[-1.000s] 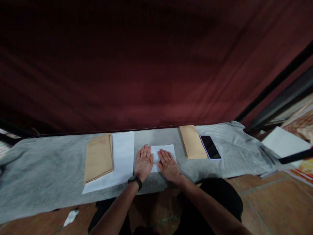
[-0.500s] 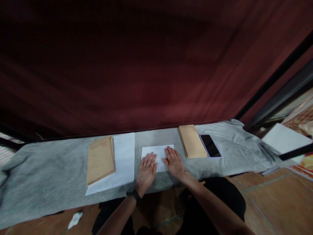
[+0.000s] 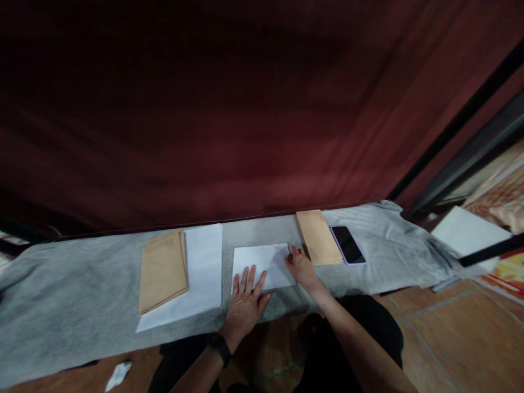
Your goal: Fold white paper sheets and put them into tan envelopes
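Observation:
A folded white sheet of paper point(image 3: 262, 263) lies on the grey cloth point(image 3: 82, 305) in front of me. My left hand point(image 3: 245, 303) lies flat and open on the sheet's near left corner, fingers spread. My right hand point(image 3: 301, 267) rests at the sheet's right edge with its fingers curled on the paper's far right corner. A black band sits on my left wrist.
Left of the sheet lie larger white paper point(image 3: 202, 267) and a stack of brown envelopes point(image 3: 162, 270). To the right are another brown envelope stack point(image 3: 318, 238) and a black phone point(image 3: 347, 244). A dark red curtain point(image 3: 245, 109) hangs behind. White paper point(image 3: 466, 232) lies far right.
My left hand slid back toward me to the sheet's near corner. My right hand moved right to the sheet's far right edge and curled its fingers there, leaving more of the sheet uncovered.

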Tool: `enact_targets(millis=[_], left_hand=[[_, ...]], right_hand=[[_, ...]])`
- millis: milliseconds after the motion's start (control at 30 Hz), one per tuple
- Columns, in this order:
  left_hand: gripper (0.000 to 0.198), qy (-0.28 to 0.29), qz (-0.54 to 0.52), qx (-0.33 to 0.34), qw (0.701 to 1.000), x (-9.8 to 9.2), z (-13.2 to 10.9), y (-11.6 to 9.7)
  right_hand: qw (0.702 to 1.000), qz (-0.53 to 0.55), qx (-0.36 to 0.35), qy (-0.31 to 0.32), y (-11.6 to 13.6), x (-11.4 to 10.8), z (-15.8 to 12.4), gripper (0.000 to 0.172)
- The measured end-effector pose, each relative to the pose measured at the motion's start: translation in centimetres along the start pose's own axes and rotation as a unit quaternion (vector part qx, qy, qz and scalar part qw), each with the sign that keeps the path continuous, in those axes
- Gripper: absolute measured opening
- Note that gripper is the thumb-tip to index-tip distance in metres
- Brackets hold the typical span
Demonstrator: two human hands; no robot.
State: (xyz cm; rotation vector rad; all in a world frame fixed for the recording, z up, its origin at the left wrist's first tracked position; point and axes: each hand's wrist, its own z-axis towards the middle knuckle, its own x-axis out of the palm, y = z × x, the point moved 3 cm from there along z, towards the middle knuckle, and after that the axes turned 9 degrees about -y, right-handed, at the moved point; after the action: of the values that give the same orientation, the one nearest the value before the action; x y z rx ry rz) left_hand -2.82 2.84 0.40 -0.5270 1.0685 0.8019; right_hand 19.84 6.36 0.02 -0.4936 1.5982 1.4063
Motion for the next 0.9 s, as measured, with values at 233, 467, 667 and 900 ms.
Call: enact_targets(millis=[233,467,667,900], left_hand=[[0.058,-0.002,0.002,0.003,1.000,-0.1,-0.2,0.2],[0.054,-0.002,-0.018,-0.025,1.000,1.3,0.2,-1.0],[0.055,0.002,-0.059,-0.030,0.998,2.7,3.8,-2.3],[0.059,0.010,-0.023,-0.079,0.997,3.8,6.4,2.0]], right_hand=[[0.980,0.126,0.067,0.140,-0.4,-0.7,0.8,0.023],[0.943,0.219,0.103,0.229,-0.1,-1.1,0.2,0.018],[0.940,0.217,0.116,0.237,0.0,-1.1,0.8,0.018],[0.934,0.217,0.128,0.255,-0.3,-0.9,1.2,0.018]])
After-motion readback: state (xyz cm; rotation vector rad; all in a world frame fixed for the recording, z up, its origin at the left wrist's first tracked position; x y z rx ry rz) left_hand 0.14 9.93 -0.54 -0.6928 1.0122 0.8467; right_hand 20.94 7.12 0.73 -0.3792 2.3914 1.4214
